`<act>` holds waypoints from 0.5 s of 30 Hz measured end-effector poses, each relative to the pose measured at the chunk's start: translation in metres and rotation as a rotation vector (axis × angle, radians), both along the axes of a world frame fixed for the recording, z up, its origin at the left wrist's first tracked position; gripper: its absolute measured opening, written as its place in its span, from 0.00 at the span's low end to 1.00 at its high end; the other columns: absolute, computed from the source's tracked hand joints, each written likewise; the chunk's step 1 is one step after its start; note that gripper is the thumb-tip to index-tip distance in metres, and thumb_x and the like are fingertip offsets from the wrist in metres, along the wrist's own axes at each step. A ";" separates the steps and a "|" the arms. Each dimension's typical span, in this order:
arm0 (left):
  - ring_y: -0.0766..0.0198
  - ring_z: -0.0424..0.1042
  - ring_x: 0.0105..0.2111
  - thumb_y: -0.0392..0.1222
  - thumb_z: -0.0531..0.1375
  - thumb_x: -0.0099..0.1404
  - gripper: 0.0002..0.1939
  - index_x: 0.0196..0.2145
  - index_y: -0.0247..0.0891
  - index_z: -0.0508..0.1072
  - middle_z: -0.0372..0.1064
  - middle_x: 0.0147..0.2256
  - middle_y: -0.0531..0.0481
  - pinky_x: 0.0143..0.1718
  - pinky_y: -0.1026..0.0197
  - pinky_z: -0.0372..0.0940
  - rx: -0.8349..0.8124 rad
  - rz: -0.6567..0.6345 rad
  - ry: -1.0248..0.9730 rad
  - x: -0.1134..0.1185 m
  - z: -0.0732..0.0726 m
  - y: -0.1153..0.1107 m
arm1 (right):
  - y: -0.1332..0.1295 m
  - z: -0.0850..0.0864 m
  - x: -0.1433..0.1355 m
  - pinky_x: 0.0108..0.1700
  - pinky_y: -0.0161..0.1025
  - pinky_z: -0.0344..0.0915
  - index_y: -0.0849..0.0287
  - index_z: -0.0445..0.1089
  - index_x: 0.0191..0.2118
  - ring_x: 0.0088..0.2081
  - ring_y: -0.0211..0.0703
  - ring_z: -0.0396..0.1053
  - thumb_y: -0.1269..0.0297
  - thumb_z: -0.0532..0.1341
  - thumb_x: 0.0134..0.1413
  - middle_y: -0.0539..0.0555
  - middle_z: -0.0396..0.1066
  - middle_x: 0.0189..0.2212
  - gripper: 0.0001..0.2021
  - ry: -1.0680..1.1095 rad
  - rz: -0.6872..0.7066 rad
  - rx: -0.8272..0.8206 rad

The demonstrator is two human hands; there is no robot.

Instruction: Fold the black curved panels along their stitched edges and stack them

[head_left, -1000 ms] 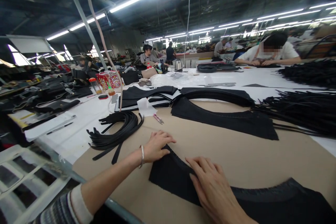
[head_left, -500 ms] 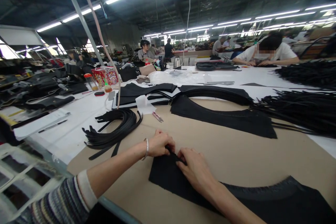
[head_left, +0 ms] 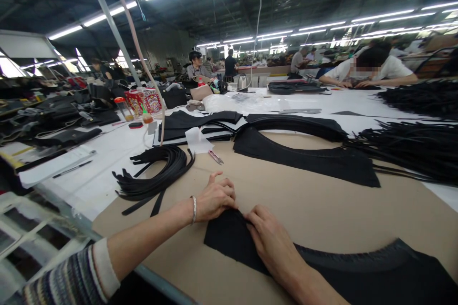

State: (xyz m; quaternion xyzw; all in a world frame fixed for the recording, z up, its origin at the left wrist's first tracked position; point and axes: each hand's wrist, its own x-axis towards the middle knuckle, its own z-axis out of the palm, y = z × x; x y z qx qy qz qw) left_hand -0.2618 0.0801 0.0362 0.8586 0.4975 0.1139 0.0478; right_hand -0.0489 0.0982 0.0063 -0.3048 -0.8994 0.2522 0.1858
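Observation:
A black curved panel (head_left: pixel 361 271), apparently fabric or thin leather, lies on the brown board with its curved edge facing away from me. My left hand (head_left: pixel 217 196), with a bracelet at the wrist, pinches the panel's far left corner; its index finger is raised and bent. Close to its right, my right hand (head_left: pixel 272 240) has thumb and fingertips closed on the same edge. Its forearm covers the middle of the panel. Along the right part of the curve runs a wrinkled, shinier band.
Thread snips (head_left: pixel 215 157) lie beyond my hands beside a white paper scrap (head_left: pixel 198 140). Bundled black strips (head_left: pixel 161 174) curl at the left. More black panels (head_left: pixel 304 157) and a strip pile (head_left: pixel 422 143) lie farther right. A co-worker (head_left: pixel 372 66) bends over the table's far side.
My left hand has shifted slightly, lifting its index finger and uncovering the corner. My right hand has tilted a little on the edge. The panel lies nearly where it was.

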 end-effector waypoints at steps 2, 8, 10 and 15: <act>0.60 0.63 0.48 0.31 0.58 0.60 0.12 0.35 0.49 0.75 0.74 0.35 0.58 0.58 0.42 0.27 0.055 -0.036 0.012 -0.002 -0.001 -0.002 | -0.001 -0.002 0.000 0.43 0.40 0.62 0.59 0.69 0.37 0.39 0.44 0.64 0.75 0.48 0.61 0.55 0.65 0.35 0.13 -0.009 0.020 0.032; 0.61 0.63 0.48 0.27 0.55 0.59 0.18 0.37 0.50 0.75 0.74 0.35 0.57 0.58 0.42 0.27 0.037 -0.028 0.018 0.005 0.002 -0.004 | -0.002 -0.006 -0.001 0.42 0.41 0.62 0.59 0.69 0.39 0.38 0.44 0.63 0.77 0.48 0.60 0.55 0.64 0.34 0.13 -0.011 0.022 0.074; 0.61 0.63 0.48 0.25 0.54 0.56 0.21 0.38 0.50 0.75 0.74 0.35 0.57 0.58 0.42 0.28 0.004 -0.025 0.009 0.008 0.002 -0.003 | -0.001 -0.007 -0.002 0.42 0.41 0.63 0.59 0.69 0.40 0.38 0.45 0.63 0.77 0.48 0.60 0.56 0.64 0.34 0.13 -0.008 0.020 0.074; 0.61 0.63 0.46 0.22 0.53 0.51 0.24 0.37 0.48 0.75 0.74 0.34 0.57 0.58 0.41 0.29 -0.053 0.000 0.009 0.013 0.002 0.000 | -0.001 -0.006 -0.002 0.43 0.41 0.62 0.60 0.70 0.40 0.39 0.45 0.63 0.76 0.48 0.60 0.56 0.64 0.34 0.14 0.001 0.014 0.069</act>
